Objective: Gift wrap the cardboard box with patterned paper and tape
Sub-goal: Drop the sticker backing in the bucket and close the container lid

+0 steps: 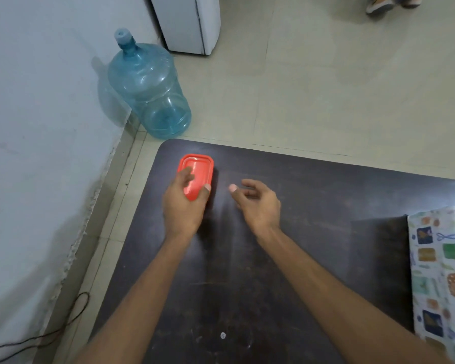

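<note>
Fingers (185,175) of left hand (184,207) grip red container (198,168); right hand (258,203) loosely curled.

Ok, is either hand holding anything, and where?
Left hand holds the red container by its near end; right hand holds nothing.

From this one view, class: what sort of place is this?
Probably a room in a home or small office: dark wooden table, big blue plastic water jug standing on pale tiled floor.
</note>
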